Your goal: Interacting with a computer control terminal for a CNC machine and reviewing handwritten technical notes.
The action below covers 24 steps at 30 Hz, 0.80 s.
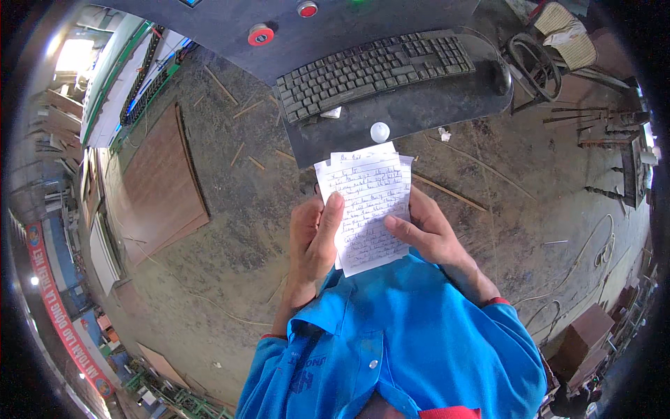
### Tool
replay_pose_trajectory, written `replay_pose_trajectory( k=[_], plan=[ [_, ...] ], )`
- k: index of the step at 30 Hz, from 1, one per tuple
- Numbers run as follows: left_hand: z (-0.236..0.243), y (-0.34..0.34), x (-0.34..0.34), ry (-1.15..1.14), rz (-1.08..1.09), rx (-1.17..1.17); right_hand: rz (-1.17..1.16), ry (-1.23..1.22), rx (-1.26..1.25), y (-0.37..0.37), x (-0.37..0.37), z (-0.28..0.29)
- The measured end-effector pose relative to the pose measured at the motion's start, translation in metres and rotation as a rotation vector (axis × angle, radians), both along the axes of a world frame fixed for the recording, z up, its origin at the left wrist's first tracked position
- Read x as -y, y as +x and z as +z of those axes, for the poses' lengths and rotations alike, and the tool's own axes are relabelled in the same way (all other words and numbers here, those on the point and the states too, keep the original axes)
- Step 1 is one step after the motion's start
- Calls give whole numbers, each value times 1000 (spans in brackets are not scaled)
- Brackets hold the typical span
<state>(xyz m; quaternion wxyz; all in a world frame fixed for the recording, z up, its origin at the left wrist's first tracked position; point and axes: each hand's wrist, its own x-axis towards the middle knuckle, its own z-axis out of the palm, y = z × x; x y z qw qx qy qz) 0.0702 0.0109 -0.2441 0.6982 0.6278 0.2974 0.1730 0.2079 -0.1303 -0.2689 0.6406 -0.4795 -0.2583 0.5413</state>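
Observation:
I hold a small stack of white handwritten paper sheets (368,206) in front of my chest with both hands. My left hand (313,241) grips the sheets' left edge, its thumb pressed on the top page. Along the right edge, my right hand (431,234) supports them from behind, thumb lying across the lower part of the page. The sheets are slightly fanned, the top one covered in lines of blue writing. Blue sleeves and a blue shirt fill the view below the sheets.
Ahead stands a dark machine console (391,105) with a black keyboard (373,70), a mouse (500,75), a white ball (380,131) and red buttons (260,34). A brown board (160,188) lies on the dusty floor at left. Cables (593,258) trail at right.

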Motion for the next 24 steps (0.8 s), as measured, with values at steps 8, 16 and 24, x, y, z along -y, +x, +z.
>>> replay_pose_trajectory(
  k=[8, 16, 24],
  plan=[
    [-18, 0, -3, -270, 108, 169, 91, -44, -59, 7, 0, 0],
    [-25, 28, -3, -664, -30, 473, 100, -118, -220, 5, -1, 3],
    [-24, 36, -1, -727, -112, 493, 133, -129, -210, 5, -2, -1]
  ],
)
